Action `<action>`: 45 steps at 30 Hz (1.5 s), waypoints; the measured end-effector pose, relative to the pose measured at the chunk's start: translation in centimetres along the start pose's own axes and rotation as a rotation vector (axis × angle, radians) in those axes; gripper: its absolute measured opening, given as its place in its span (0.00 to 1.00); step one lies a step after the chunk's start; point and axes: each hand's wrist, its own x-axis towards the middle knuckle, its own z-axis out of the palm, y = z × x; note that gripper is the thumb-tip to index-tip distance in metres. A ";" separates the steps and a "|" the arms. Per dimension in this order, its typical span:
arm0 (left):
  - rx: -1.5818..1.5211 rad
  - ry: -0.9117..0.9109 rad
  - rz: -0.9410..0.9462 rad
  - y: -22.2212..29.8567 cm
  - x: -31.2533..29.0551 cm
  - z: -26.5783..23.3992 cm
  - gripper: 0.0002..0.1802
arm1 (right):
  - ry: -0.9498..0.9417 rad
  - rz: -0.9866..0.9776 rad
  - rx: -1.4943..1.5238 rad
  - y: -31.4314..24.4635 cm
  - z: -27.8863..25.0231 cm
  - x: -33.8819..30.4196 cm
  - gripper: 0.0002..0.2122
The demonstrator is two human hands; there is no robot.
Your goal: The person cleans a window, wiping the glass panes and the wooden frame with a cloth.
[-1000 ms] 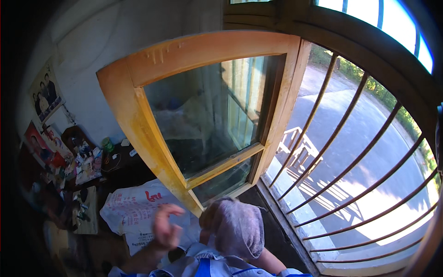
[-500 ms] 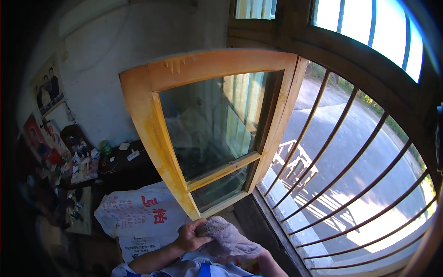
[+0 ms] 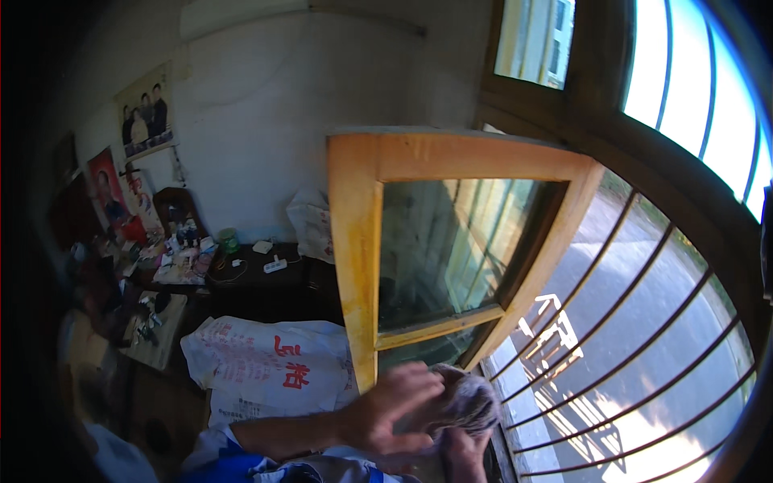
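Note:
A bunched greyish cloth (image 3: 471, 401) is held up below the wooden window sash, near the window ledge. My right hand (image 3: 465, 451) grips it from underneath. Just left of the cloth is my left hand (image 3: 392, 409), its fingers stretched and apart, the tips close to the cloth; whether they touch it I cannot tell. Above both hands the yellow-brown sash (image 3: 358, 266) stands swung inward, with a large glass pane (image 3: 451, 258) over a smaller one. My left hand overlaps the area just below the sash's lower edge.
Metal bars (image 3: 616, 322) cross the window opening on the right. White sacks with red print (image 3: 266, 366) lie at the left. Behind them a dark table (image 3: 258, 278) carries a power strip and a green container. Pictures (image 3: 145, 117) hang on the wall.
My left hand has let go of the cloth and spread its fingers. The cloth has moved right with my right hand. The view has turned left, so the sash appears farther right.

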 end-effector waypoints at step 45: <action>-0.340 0.757 -0.147 -12.2 2.2 -8.0 0.34 | 0.088 -1.344 -0.797 -9.8 21.3 19.9 0.24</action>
